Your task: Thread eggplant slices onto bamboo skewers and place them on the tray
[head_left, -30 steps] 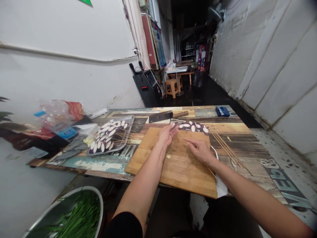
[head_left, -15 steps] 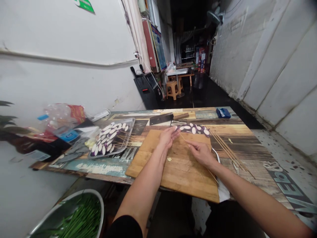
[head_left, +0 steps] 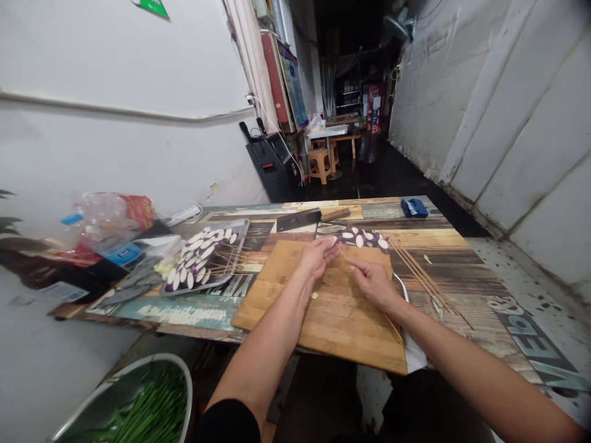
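Note:
My left hand (head_left: 316, 256) rests on the far part of a wooden cutting board (head_left: 323, 307), fingers curled around an eggplant slice at the board's far edge. My right hand (head_left: 373, 282) pinches a thin bamboo skewer (head_left: 392, 321) whose tip points toward the left fingers. A row of sliced eggplant pieces (head_left: 357, 237), purple skin and white flesh, lies just beyond the board. A metal tray (head_left: 205, 258) to the left holds several skewered eggplant slices.
Loose bamboo skewers (head_left: 425, 280) lie right of the board. A cleaver (head_left: 305, 218) and a blue box (head_left: 414, 208) sit at the table's far side. Plastic bags and packets (head_left: 108, 221) crowd the left end. A steel bowl of green chives (head_left: 138, 406) stands below.
Both hands have stayed at the board's far edge; the left fingers have curled a little more around the slice. The view has shifted slightly.

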Action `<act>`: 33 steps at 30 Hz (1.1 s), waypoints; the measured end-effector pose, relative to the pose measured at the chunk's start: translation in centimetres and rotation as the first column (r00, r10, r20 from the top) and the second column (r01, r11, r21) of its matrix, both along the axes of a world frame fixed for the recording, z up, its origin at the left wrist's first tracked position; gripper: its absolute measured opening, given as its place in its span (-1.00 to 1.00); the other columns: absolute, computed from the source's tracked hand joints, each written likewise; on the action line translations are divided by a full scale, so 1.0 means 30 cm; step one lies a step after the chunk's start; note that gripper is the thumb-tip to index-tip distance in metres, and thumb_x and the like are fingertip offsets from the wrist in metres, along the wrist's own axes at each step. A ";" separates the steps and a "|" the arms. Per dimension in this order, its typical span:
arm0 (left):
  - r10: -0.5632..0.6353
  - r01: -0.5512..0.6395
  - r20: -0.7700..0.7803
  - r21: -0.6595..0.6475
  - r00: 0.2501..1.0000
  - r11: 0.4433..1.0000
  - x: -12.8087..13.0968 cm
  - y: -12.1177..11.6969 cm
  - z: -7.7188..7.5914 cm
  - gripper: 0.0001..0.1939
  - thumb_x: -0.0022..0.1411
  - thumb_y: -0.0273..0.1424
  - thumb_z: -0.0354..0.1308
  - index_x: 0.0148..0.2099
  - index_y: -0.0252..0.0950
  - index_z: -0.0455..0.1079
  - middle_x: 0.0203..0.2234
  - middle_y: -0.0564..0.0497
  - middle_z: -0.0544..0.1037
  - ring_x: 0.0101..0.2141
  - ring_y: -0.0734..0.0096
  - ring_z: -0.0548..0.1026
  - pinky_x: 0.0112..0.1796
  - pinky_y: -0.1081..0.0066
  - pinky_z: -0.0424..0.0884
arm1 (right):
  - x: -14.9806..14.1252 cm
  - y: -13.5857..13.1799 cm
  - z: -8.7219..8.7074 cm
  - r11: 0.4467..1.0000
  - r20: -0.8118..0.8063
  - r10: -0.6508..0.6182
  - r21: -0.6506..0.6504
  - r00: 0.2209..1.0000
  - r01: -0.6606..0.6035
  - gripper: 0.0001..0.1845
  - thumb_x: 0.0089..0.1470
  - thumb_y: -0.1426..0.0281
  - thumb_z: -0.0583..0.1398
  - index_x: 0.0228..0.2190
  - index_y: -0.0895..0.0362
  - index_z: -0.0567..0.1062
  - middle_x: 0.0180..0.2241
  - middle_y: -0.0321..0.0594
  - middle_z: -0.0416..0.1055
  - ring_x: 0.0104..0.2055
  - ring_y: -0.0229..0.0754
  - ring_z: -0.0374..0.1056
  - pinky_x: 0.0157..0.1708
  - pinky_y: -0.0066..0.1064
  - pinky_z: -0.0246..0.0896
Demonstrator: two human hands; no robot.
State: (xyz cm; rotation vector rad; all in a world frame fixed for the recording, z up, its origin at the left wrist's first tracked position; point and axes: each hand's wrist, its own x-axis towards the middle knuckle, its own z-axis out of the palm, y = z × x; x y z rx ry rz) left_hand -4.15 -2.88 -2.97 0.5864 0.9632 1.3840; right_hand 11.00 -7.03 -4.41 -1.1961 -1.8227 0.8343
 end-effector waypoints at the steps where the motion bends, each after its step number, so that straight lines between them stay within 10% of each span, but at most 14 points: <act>1: -0.025 0.025 -0.009 -0.004 1.000 1.000 0.007 -0.006 0.000 -0.97 0.05 -0.56 0.16 -0.38 -0.41 0.38 -0.39 -0.11 0.54 -0.36 0.36 0.53 -0.24 0.36 0.42 | -0.001 0.001 0.001 1.000 -0.003 -0.011 -0.002 1.000 0.011 -0.57 0.01 0.36 0.01 -0.14 0.24 0.49 -0.39 -0.17 0.52 -0.49 -0.21 0.36 -0.48 -0.44 0.25; 11: -0.065 0.066 0.051 -0.025 0.997 0.998 0.024 -0.012 0.014 -0.90 0.06 -0.43 0.19 -0.33 -0.35 0.37 -0.38 -0.07 0.54 -0.34 0.37 0.52 -0.22 0.32 0.41 | -0.012 0.009 0.011 0.999 -0.166 -0.039 -0.041 0.985 0.032 -0.68 0.02 0.29 0.03 -0.57 0.20 0.45 -0.68 -0.33 0.29 -0.61 -0.32 0.16 -0.61 -0.52 0.04; 22: -0.025 0.029 0.071 -0.060 0.997 0.998 0.000 -0.008 0.024 -0.96 0.09 -0.48 0.13 -0.35 -0.35 0.39 -0.41 -0.06 0.54 -0.36 0.40 0.52 -0.21 0.31 0.41 | -0.005 0.005 -0.001 0.996 -0.085 0.054 0.069 0.995 -0.048 -0.69 0.06 0.34 0.01 -0.44 0.16 0.52 -0.44 -0.24 0.48 -0.38 -0.21 0.34 -0.32 -0.45 0.20; 29: -0.160 0.167 -0.258 0.006 0.953 0.986 0.097 -0.066 0.038 -0.91 0.01 -0.45 0.19 -0.41 -0.39 0.47 -0.43 -0.09 0.53 -0.44 0.41 0.48 -0.26 0.35 0.42 | 0.015 0.028 -0.001 0.988 -0.167 -0.101 0.103 0.981 0.119 -0.69 0.04 0.35 0.00 -0.42 0.18 0.51 -0.45 -0.22 0.46 -0.40 -0.23 0.33 -0.34 -0.47 0.21; 33: -0.023 0.078 -0.555 0.076 0.832 0.994 0.104 -0.001 0.035 -0.88 0.06 -0.38 0.15 -0.39 -0.33 0.47 -0.49 -0.06 0.51 -0.34 0.33 0.47 -0.18 0.31 0.36 | 0.052 0.072 -0.005 0.943 -0.282 -0.310 0.028 0.908 0.331 -0.63 0.03 0.30 -0.04 -0.37 0.24 0.49 -0.57 -0.24 0.39 -0.55 -0.28 0.25 -0.53 -0.51 0.13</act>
